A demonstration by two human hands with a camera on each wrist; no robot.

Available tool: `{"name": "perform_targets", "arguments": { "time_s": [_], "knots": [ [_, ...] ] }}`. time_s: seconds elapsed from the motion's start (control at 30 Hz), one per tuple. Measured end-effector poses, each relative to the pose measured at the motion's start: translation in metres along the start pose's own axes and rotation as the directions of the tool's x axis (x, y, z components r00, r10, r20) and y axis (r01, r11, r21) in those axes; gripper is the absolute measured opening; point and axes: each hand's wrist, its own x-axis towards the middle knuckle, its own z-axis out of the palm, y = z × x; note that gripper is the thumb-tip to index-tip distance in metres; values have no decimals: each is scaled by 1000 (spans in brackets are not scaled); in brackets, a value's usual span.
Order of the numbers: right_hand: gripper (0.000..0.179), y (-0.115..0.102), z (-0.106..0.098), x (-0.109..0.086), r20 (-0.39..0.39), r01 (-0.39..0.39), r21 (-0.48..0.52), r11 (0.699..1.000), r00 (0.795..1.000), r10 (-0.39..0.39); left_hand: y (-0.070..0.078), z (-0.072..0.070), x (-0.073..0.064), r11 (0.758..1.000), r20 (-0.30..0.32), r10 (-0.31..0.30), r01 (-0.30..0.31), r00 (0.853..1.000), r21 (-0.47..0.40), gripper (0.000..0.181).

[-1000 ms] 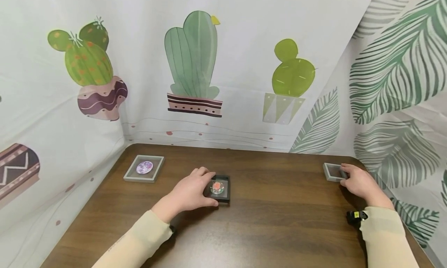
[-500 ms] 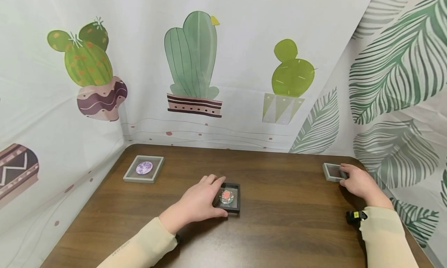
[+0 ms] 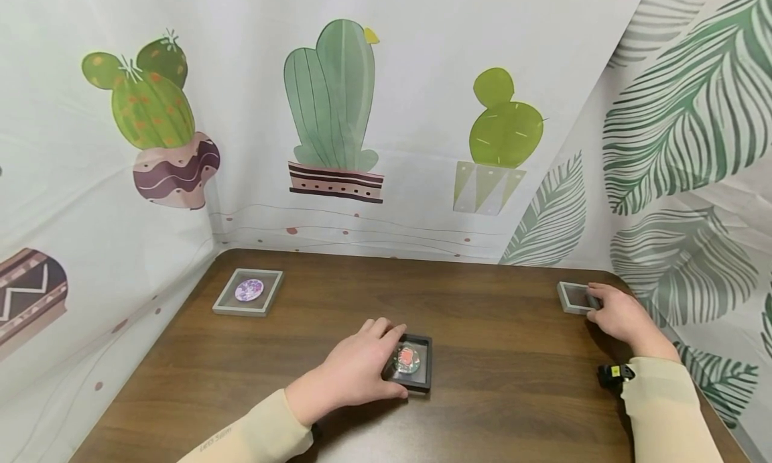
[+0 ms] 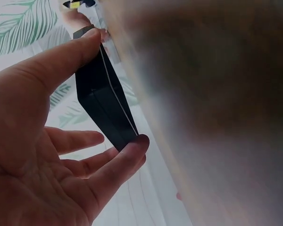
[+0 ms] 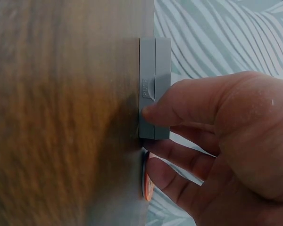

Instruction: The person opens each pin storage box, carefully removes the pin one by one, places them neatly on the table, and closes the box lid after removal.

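My left hand grips a black square display case near the table's middle, thumb on the near side and fingers on the far side. Through its clear window shows a round badge with a red centre. In the left wrist view the black case spans from thumb to fingertips. At the back right, my right hand holds the end of a grey display case. The right wrist view shows my thumb on the edge of this grey case, with a thin orange-rimmed disc beside it, by a fingertip.
Another grey display case lies at the back left, with a purple-and-white round badge inside. A brown wooden table carries everything. White curtains printed with cacti and leaves stand along its back and sides.
My left hand has slid the black case nearer to me and to the right across the table. The right hand and both grey cases stay where they were.
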Motion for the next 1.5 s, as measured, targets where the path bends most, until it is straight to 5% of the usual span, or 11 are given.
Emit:
{"name": "perform_targets", "arguments": {
  "time_s": [0.57,1.5],
  "knots": [
    [59,1,0,0,8,-4,15,1000,1000,4,18,6,-7,999,60,11,-14,998,49,109],
    [61,0,0,0,4,-12,11,1000,1000,12,20,8,-12,998,103,-6,0,995,58,114]
  ]
}}
